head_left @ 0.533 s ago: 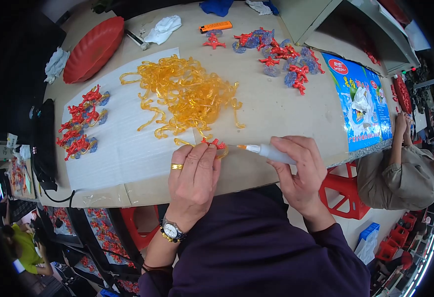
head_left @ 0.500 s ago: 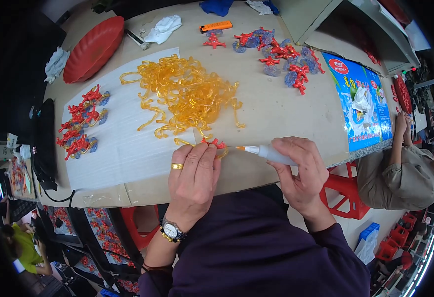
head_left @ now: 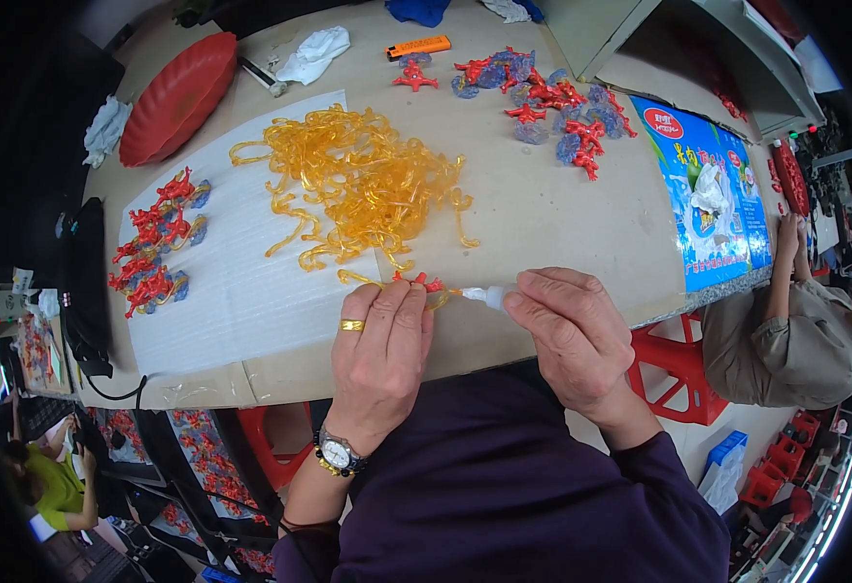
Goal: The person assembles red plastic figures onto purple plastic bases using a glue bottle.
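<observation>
My left hand (head_left: 379,355) presses flat at the table's near edge, fingertips pinning a small red coral piece (head_left: 424,283) with an orange strand (head_left: 363,280) under them. My right hand (head_left: 570,330) is clenched around a white glue bottle (head_left: 489,296), its nozzle pointing left and touching that red piece. Just beyond sits the tangled heap of orange plastic strands (head_left: 358,185), partly on a white foam sheet (head_left: 241,291). Left on that sheet, finished red-and-blue corals (head_left: 154,243) are lined up. Farther right, more red and blue pieces (head_left: 543,97) lie scattered. Far left, a red tray (head_left: 178,97).
</observation>
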Demonstrator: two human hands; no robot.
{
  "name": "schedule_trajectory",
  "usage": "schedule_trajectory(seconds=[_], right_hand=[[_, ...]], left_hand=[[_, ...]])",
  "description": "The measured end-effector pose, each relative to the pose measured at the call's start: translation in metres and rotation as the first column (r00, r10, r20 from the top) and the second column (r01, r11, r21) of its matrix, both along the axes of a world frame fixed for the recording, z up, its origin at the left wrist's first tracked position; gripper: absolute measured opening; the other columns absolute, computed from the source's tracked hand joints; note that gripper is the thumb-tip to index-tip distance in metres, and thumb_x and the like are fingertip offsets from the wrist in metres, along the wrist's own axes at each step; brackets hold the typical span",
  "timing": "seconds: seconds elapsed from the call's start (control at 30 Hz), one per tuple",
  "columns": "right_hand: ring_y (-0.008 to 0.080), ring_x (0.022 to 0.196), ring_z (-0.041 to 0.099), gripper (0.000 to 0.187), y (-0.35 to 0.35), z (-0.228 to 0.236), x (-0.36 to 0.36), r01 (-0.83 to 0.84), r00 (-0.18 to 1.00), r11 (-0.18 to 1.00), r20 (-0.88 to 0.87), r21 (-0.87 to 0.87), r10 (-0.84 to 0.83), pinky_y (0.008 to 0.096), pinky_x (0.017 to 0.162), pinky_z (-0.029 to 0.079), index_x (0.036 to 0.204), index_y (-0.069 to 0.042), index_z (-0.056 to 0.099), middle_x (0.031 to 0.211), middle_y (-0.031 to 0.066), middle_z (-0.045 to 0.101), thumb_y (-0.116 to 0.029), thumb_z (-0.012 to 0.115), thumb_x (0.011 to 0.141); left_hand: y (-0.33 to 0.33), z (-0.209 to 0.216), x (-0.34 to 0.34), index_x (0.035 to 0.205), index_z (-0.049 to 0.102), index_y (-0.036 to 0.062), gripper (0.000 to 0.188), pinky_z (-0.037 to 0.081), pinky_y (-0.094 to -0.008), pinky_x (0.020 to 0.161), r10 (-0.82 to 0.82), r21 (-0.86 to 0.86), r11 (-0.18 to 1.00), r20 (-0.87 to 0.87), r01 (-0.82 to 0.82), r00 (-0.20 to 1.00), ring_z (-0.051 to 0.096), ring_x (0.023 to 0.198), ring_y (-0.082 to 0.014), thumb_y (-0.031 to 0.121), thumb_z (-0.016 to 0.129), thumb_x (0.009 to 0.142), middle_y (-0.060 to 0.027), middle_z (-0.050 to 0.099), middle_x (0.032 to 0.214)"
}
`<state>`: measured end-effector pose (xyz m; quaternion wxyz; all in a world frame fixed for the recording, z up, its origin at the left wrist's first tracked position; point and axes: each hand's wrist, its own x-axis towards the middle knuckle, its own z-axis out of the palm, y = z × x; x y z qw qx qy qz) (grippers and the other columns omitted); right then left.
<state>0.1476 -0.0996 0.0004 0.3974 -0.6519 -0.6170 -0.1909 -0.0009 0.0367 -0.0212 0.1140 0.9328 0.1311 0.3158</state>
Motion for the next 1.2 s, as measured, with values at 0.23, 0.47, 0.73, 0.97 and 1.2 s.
schedule_trajectory(seconds=[0.23, 0.47, 0.73, 0.97, 1.2], right_hand=[[0.0246, 0.077, 0.063, 0.027, 0.003, 0.001, -0.001, 0.005, 0.999, 1.0, 0.042, -0.027, -0.004, 0.0298, 0.062, 0.052, 0.086, 0.003, 0.066, 0.085, 0.0113, 0.062, 0.001, 0.07, 0.059], [0.0249, 0.077, 0.063, 0.028, 0.002, 0.004, -0.002, 0.014, 0.991, 0.999, 0.135, -0.039, -0.008, 0.0298, 0.062, 0.052, 0.086, 0.003, 0.066, 0.085, 0.0114, 0.062, -0.002, 0.069, 0.058], [0.0266, 0.081, 0.064, 0.029, -0.007, 0.01, 0.009, 0.032, 0.996, 0.998, -0.077, -0.06, -0.037, 0.0316, 0.065, 0.053, 0.096, 0.002, 0.065, 0.087, 0.0115, 0.062, 0.0, 0.069, 0.068], [0.0215, 0.081, 0.064, 0.035, 0.002, -0.006, 0.006, -0.027, -0.233, 0.97, -0.945, 0.244, 0.231, 0.0282, 0.066, 0.052, 0.108, -0.004, 0.051, 0.104, 0.0066, 0.052, -0.008, 0.071, 0.08], [0.0111, 0.074, 0.059, 0.051, 0.013, -0.036, -0.002, -0.171, 0.068, 0.955, -0.964, 0.243, 0.257, 0.0246, 0.063, 0.049, 0.104, -0.006, 0.048, 0.097, 0.0037, 0.051, -0.007, 0.083, 0.067]], left_hand=[[-0.001, -0.001, 0.002, 0.097, 0.063, -0.0072, 0.032, 0.051, -0.0367, 0.077, -0.013, 0.001, 1.0, -0.002, 0.013, 1.0, 0.058, 0.086, -0.0308, -0.002, 0.071, 0.067, -0.0165, 0.061, 0.095], [-0.002, -0.001, 0.002, 0.096, 0.064, -0.0073, 0.03, 0.051, -0.0368, 0.076, -0.023, 0.014, 1.0, -0.008, 0.024, 1.0, 0.058, 0.086, -0.0308, -0.002, 0.071, 0.067, -0.0167, 0.062, 0.094], [0.003, -0.003, 0.002, 0.095, 0.064, -0.0054, 0.03, 0.051, -0.0369, 0.076, -0.014, -0.059, 0.998, 0.039, 0.016, 0.999, 0.059, 0.084, -0.0301, -0.004, 0.071, 0.066, -0.016, 0.062, 0.096], [-0.011, -0.004, -0.001, 0.095, 0.063, -0.0029, 0.02, 0.05, -0.0305, 0.075, 0.136, -0.86, 0.445, 0.34, 0.249, 0.93, 0.063, 0.084, -0.0218, -0.007, 0.068, 0.076, -0.0121, 0.066, 0.099], [-0.02, -0.003, 0.007, 0.106, 0.06, -0.001, 0.019, 0.048, -0.0295, 0.083, 0.308, -0.765, -0.393, 0.414, 0.511, 0.857, 0.063, 0.09, -0.0174, 0.005, 0.064, 0.088, -0.0109, 0.064, 0.105]])
